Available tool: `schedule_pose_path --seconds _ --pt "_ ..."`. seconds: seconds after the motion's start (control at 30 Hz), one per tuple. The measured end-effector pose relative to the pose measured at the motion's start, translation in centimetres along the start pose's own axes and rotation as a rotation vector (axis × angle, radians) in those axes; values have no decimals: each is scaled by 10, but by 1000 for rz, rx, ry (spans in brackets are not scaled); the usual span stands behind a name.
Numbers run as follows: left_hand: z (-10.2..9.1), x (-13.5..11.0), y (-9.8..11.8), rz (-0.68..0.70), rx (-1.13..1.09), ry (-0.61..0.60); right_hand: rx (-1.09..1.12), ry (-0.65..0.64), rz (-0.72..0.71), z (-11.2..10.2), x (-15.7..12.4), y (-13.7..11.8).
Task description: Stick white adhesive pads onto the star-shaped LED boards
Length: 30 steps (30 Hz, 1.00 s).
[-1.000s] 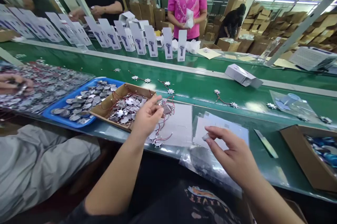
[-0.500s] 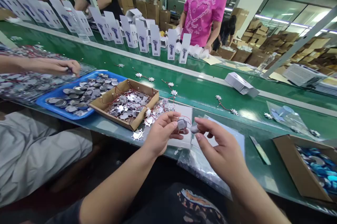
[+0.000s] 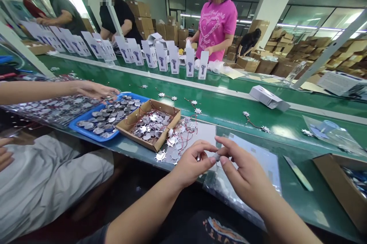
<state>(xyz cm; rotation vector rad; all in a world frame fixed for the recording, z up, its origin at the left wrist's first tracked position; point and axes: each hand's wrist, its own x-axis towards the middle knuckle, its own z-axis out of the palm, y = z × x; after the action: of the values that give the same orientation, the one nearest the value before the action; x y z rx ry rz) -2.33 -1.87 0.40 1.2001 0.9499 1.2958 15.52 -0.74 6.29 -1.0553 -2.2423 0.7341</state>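
Note:
My left hand and my right hand meet at the near edge of the green bench, fingertips pinched together on a small grey part with thin red wires. Most of that part is hidden by my fingers. Just left of my hands lies a loose heap of star-shaped metal pieces with red wires. A brown cardboard tray holds more of them. Under my right hand lie clear plastic sheets.
A blue tray of round metal discs sits left of the cardboard tray, with a neighbour's hand over it. White upright boxes line the far side of the conveyor, where other people stand. A brown carton is at right.
My left hand came back from the cardboard tray with a wired part and joined my right hand at the bench edge. The neighbour's hand reached over the blue tray. The view tilted up.

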Motion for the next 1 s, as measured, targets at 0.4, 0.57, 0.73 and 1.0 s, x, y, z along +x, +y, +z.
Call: schedule_pose_path --seconds 0.4,0.57,0.73,1.0 --pt "5 -2 8 108 119 68 -3 -6 32 -1 -7 -8" --pt "9 -1 6 88 144 46 -43 32 36 1 -13 -8" --pt "10 -2 7 44 146 30 -99 46 27 1 -18 -6" --pt "11 -3 13 163 361 68 -90 55 48 0 -18 -3"
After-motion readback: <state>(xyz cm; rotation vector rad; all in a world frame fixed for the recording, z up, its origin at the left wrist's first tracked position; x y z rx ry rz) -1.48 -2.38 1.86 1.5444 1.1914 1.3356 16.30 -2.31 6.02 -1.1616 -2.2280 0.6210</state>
